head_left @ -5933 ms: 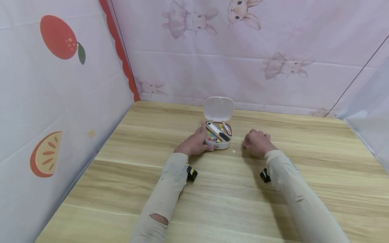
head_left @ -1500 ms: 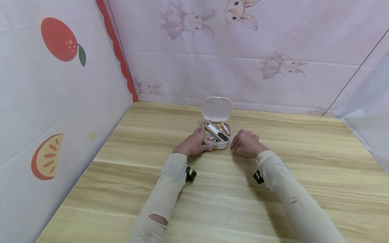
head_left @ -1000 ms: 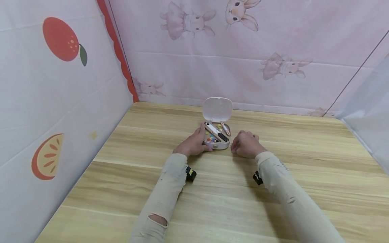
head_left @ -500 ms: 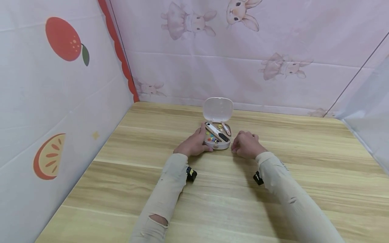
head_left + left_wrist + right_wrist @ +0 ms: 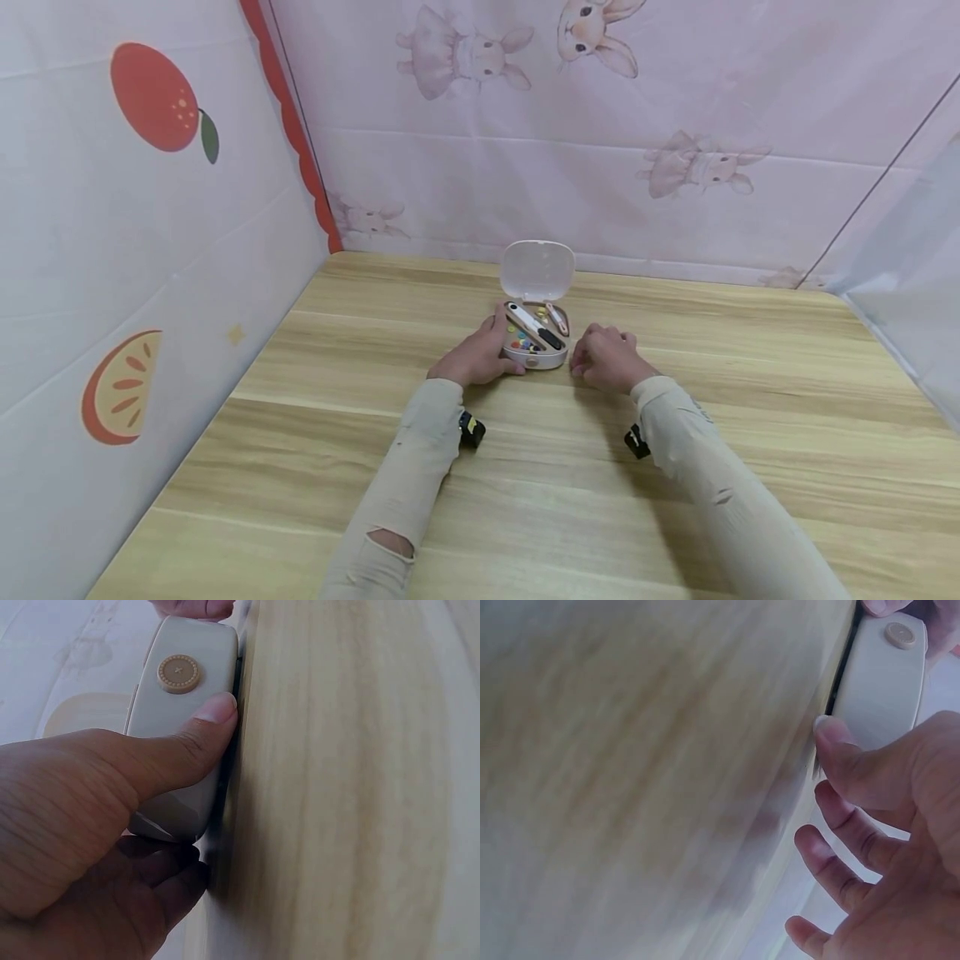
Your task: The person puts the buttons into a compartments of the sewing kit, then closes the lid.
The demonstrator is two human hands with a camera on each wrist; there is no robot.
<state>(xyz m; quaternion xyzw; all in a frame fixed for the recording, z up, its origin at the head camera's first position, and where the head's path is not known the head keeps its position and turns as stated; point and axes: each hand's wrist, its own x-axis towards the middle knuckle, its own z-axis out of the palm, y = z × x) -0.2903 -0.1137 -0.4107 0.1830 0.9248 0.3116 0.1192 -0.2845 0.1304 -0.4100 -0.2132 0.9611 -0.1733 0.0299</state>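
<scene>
A small white sewing box point(image 5: 549, 361) stands on the table with its lid point(image 5: 537, 271) raised. Inside lie a white tool with a black end point(image 5: 534, 325), several coloured buttons point(image 5: 519, 342) and a slim pink-and-white item point(image 5: 557, 318). My left hand point(image 5: 474, 352) grips the box's left side; in the left wrist view the thumb point(image 5: 180, 754) presses its front wall below the round brown clasp point(image 5: 178, 673). My right hand point(image 5: 609, 358) is at the table just right of the box, fingers bent, thumb tip point(image 5: 832, 735) low by the tabletop. Whether it pinches anything is hidden.
The wooden table point(image 5: 525, 492) reaches back to a pink rabbit-print curtain point(image 5: 600, 167). A white fruit-print curtain point(image 5: 67, 250) hangs along the left side. Black wrist cameras sit under both sleeves.
Since the oldest frame my right hand has moved left towards the box, and the small white button seen there on the table is out of sight. My left hand has stayed on the box.
</scene>
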